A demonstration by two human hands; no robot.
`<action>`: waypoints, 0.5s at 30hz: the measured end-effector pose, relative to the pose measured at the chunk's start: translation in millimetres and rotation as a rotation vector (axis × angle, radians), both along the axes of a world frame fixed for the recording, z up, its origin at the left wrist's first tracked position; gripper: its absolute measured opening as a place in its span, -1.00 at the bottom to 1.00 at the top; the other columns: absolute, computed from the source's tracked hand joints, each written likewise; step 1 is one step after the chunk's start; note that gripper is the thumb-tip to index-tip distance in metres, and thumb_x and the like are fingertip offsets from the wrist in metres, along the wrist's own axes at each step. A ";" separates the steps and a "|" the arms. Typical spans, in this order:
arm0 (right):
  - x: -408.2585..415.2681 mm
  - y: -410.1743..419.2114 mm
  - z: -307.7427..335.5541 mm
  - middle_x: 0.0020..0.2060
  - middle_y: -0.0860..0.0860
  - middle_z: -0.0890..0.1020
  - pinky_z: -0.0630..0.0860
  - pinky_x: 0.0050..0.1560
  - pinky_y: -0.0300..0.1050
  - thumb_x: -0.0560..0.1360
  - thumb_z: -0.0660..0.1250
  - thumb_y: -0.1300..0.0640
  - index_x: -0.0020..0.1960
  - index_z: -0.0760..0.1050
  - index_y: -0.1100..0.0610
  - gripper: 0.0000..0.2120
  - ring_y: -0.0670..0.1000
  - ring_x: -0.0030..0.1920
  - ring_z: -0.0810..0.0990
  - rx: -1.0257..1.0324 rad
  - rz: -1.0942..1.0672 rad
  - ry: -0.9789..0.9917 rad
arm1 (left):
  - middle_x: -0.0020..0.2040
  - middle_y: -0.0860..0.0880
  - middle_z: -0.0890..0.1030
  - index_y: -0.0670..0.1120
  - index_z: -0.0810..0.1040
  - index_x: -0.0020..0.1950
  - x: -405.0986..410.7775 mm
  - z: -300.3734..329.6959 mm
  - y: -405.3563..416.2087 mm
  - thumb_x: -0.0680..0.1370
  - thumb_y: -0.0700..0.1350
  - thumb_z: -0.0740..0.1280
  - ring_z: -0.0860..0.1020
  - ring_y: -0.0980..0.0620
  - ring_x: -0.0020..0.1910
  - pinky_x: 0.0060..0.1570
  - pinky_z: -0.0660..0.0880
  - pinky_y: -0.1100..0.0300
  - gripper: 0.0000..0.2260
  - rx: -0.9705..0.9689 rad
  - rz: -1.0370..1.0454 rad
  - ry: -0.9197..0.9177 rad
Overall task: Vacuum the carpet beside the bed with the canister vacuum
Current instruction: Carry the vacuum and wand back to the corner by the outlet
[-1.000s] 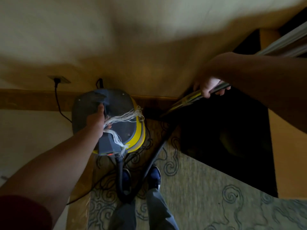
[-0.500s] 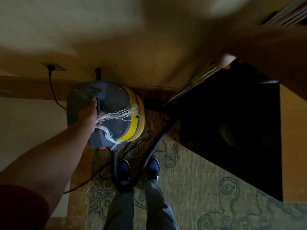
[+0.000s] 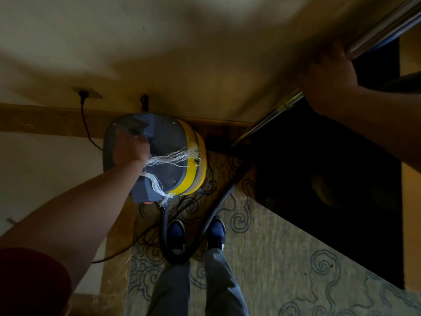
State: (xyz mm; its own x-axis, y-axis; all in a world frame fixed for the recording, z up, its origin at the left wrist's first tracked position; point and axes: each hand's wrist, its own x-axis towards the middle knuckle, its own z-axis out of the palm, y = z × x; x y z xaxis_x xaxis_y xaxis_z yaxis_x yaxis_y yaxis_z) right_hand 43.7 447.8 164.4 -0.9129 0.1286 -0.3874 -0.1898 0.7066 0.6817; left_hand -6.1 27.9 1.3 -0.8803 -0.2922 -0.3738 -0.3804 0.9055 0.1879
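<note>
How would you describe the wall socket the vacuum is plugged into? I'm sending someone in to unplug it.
Start at the grey and yellow canister vacuum on the floor against the wall. Look to its left, just above the wooden skirting board, for a small wall socket. It is the one with a black plug and cord hanging from it; the other dark fitting, right above the canister, shows no cord.

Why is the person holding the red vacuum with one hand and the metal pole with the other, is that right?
Nearly. The head view shows the vacuum is yellow and dark grey, not red. The left hand does hold its top, and the right hand grips the metal pole.
</note>
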 end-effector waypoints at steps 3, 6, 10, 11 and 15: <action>4.1 -4.0 -11.7 0.27 0.12 0.52 0.11 0.44 0.22 0.45 0.30 0.04 0.34 0.48 0.10 -0.53 0.20 0.32 0.40 -0.044 0.074 -0.001 | 0.30 -0.32 0.47 -0.28 0.43 0.33 -0.7 15.9 12.1 0.55 0.01 0.30 0.47 -0.33 0.29 0.23 0.44 -0.14 -0.53 -0.154 -0.266 0.157; 7.2 -5.0 -13.3 0.25 0.15 0.53 0.05 0.47 0.24 0.37 0.38 0.04 0.31 0.51 0.13 -0.48 0.22 0.31 0.41 -0.112 0.095 0.063 | 0.27 -0.30 0.47 -0.26 0.45 0.34 3.3 28.8 32.5 0.54 0.04 0.36 0.45 -0.30 0.28 0.25 0.41 -0.13 -0.50 -0.202 -0.448 0.119; 10.6 -9.0 -10.3 0.23 0.20 0.53 0.06 0.45 0.24 0.36 0.39 0.09 0.29 0.53 0.16 -0.50 0.25 0.28 0.43 -0.212 0.181 0.074 | 0.36 -0.28 0.42 -0.20 0.44 0.39 10.1 37.5 59.4 0.55 0.07 0.38 0.41 -0.29 0.37 0.30 0.43 -0.13 -0.49 -0.157 -0.499 0.053; 10.8 -9.7 -8.3 0.16 0.21 0.56 0.12 0.43 0.22 0.36 0.38 0.11 0.24 0.55 0.18 -0.55 0.25 0.23 0.46 -0.264 0.199 0.076 | 0.38 -0.27 0.41 -0.19 0.46 0.37 12.9 40.2 65.8 0.55 0.05 0.38 0.40 -0.30 0.38 0.29 0.44 -0.14 -0.52 -0.122 -0.493 0.064; 9.7 -14.7 -6.8 -0.03 0.16 0.58 0.30 0.29 0.11 0.40 0.31 0.11 0.07 0.57 0.18 -0.72 0.21 0.09 0.50 -0.412 0.270 0.033 | 0.37 -0.27 0.41 -0.18 0.51 0.28 20.6 46.5 81.7 0.55 -0.02 0.38 0.39 -0.28 0.39 0.27 0.42 -0.12 -0.63 -0.023 -0.502 0.111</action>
